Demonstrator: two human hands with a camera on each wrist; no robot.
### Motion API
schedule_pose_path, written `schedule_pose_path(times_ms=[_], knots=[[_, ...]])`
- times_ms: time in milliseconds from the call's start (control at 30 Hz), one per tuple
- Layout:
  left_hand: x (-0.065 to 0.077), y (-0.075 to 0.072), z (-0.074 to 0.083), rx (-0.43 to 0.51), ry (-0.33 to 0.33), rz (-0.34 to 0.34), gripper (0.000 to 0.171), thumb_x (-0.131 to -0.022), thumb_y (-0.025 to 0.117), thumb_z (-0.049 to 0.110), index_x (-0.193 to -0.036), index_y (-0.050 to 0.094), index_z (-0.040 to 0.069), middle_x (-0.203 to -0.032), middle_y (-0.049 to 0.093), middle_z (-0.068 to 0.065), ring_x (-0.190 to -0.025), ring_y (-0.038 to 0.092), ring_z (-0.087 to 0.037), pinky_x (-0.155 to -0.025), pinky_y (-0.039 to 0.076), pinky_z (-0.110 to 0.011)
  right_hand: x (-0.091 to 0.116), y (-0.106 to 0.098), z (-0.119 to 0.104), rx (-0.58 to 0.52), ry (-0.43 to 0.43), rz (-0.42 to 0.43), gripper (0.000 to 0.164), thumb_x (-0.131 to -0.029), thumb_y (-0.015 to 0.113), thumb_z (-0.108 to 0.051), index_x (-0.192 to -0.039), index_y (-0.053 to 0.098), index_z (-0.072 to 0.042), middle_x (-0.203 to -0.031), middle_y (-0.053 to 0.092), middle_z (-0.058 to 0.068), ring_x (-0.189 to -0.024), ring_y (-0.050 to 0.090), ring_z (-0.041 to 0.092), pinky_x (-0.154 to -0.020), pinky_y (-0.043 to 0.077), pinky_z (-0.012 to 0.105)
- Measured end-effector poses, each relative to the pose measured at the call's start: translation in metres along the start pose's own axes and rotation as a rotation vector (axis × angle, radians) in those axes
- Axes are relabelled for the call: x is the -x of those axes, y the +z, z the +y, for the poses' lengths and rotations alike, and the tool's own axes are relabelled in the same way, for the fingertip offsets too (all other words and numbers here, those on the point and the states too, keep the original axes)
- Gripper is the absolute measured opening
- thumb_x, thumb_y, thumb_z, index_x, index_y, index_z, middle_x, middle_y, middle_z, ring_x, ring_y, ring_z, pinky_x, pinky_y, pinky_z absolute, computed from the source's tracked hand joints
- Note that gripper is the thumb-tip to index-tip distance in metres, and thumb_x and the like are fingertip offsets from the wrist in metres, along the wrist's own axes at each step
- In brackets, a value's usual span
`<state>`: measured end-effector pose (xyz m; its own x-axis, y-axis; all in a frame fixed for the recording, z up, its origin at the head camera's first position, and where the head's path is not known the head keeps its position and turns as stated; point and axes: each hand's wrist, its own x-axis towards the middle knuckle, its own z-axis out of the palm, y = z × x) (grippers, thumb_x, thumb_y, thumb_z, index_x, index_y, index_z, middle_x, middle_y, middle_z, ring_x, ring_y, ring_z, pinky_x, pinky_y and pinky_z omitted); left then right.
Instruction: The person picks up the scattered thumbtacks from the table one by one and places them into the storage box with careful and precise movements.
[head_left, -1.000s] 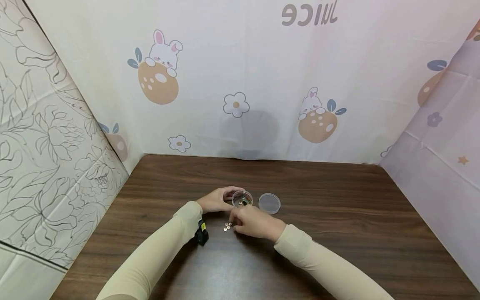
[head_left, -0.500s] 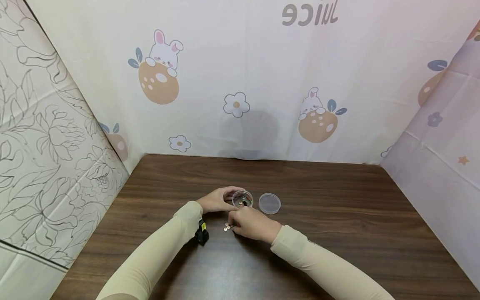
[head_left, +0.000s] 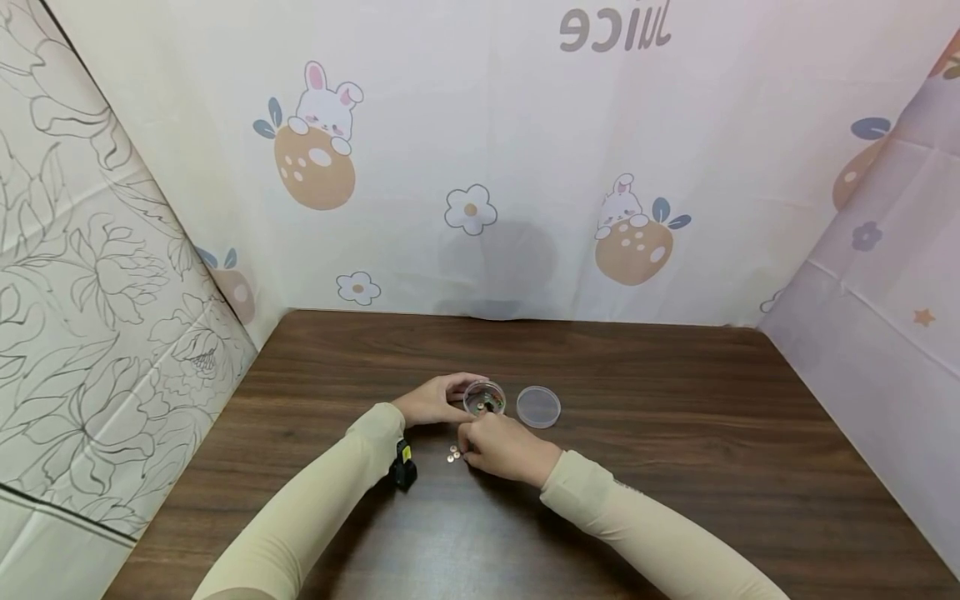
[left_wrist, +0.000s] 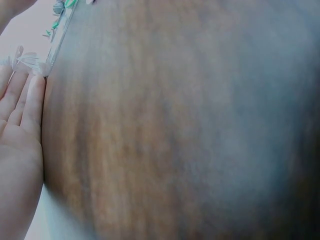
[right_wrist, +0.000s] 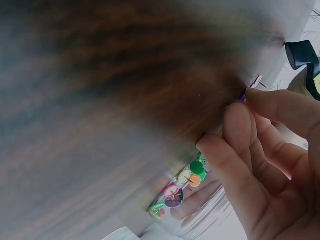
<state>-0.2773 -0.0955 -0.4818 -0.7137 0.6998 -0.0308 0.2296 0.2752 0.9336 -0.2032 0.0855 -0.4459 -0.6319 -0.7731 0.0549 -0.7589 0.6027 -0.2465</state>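
Note:
In the head view my left hand [head_left: 429, 401] holds a round clear plastic box [head_left: 468, 393] from its left side, thumb in front and fingers behind. Coloured thumbtacks [right_wrist: 197, 167] lie inside the box, green, orange and pink among them. Just in front of the box is my right hand [head_left: 508, 447], its thumb and fingertip pinching a purple thumbtack [right_wrist: 242, 96] at the table surface. Another loose thumbtack [right_wrist: 256, 81] lies close beyond that pinch. Pale loose thumbtacks [head_left: 453, 455] sit left of the right fingertips. In the left wrist view only part of the left hand [left_wrist: 22, 115] shows.
A clear round lid [head_left: 538, 407] lies flat to the right of the box. The dark wood table [head_left: 660, 400] runs back to a patterned curtain [head_left: 480, 125]. Strapped at the left wrist is a small black camera [head_left: 405, 467].
My right hand has shifted slightly left, and one loose thumbtack near its fingertips no longer shows in the head view. The left hand and the box stay put.

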Motion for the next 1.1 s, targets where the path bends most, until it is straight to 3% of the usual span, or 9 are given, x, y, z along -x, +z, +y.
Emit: schedule_pose_path(times_ms=[267, 767, 967, 1100], knots=[[0.009, 0.0, 0.022, 0.0, 0.022, -0.022, 0.069, -0.083, 0.071, 0.019, -0.142, 0.037, 0.008, -0.138, 0.046, -0.014, -0.123, 0.044, -0.024, -0.102, 0.041, -0.045, 0.001, -0.001, 0.0, -0.013, -0.008, 0.0, 0.014, -0.082, 0.068, -0.012, -0.071, 0.061, -0.018, -0.065, 0.054, -0.012, -0.054, 0.044, -0.002, -0.049, 0.041, 0.015], [0.007, -0.001, 0.02, 0.009, 0.055, -0.039, 0.068, -0.084, 0.07, 0.014, -0.142, 0.036, 0.004, -0.136, 0.047, -0.017, -0.123, 0.044, -0.025, -0.102, 0.041, -0.045, 0.004, -0.011, 0.007, -0.128, -0.009, -0.034, 0.01, -0.085, 0.067, -0.014, -0.076, 0.062, -0.017, -0.068, 0.055, -0.012, -0.057, 0.047, -0.002, -0.053, 0.044, 0.016], [0.006, -0.001, 0.021, 0.013, 0.05, -0.034, 0.069, -0.083, 0.071, 0.015, -0.142, 0.036, 0.004, -0.138, 0.045, -0.018, -0.123, 0.044, -0.026, -0.103, 0.04, -0.046, 0.005, -0.025, 0.011, -0.168, -0.027, 0.059, 0.006, -0.084, 0.068, -0.011, -0.08, 0.066, -0.014, -0.073, 0.06, -0.009, -0.063, 0.05, -0.001, -0.057, 0.048, 0.018], [0.007, 0.0, 0.022, 0.008, 0.031, -0.023, 0.069, -0.082, 0.071, 0.016, -0.141, 0.038, 0.006, -0.136, 0.048, -0.013, -0.12, 0.046, -0.02, -0.1, 0.043, -0.043, 0.006, -0.035, 0.016, -0.19, -0.024, 0.11, 0.006, -0.085, 0.067, -0.01, -0.08, 0.066, -0.013, -0.073, 0.062, -0.007, -0.061, 0.052, -0.001, -0.055, 0.049, 0.019]])
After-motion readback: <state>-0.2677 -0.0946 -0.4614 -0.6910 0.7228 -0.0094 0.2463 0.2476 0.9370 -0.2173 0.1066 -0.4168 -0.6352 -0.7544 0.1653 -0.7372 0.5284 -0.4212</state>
